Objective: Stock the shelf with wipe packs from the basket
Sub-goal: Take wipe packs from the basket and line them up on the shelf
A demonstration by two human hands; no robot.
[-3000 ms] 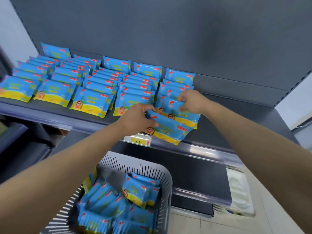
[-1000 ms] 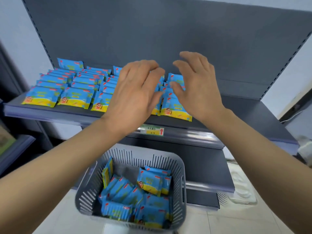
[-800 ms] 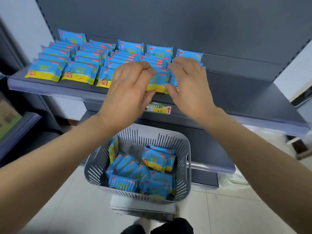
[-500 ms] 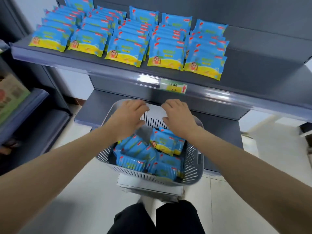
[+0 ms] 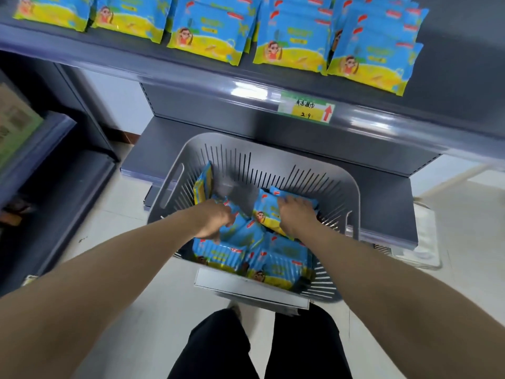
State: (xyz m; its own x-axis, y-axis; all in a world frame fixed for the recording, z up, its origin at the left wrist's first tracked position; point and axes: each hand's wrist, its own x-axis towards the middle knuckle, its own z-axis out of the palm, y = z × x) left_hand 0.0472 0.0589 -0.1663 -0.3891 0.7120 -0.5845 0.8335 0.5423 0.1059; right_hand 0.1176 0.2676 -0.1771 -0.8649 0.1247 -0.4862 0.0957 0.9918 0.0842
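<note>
Hands first: where do we have them in the head view?

Both are down inside the grey basket (image 5: 273, 149). Our left hand (image 5: 216, 221) is over the left side of the heap of wipe packs (image 5: 276, 262), fingers curled down among them. Blur keeps us from telling whether they close on one.

And our right hand (image 5: 295, 214)?

It lies on the top pack (image 5: 266, 212), which tilts against the others at the middle right. Its fingers bend over that pack's far edge, gripping it.

What else do we see in the basket?

Blue-and-yellow packs are piled loosely over the bottom, and one edge-up pack (image 5: 203, 184) leans on the left wall.

Where does the basket stand?

On a pale stand (image 5: 246, 287) just beyond our dark trousers (image 5: 218, 348), with its far wall near the lower shelf (image 5: 169, 143).

And the shelf (image 5: 153, 69) above?

We see the shelved packs (image 5: 289, 42) lying flat in neat columns, the nearest ones close to the front edge. A green-and-yellow price label (image 5: 306, 108) with a red arrow sits on the rail below them.
</note>
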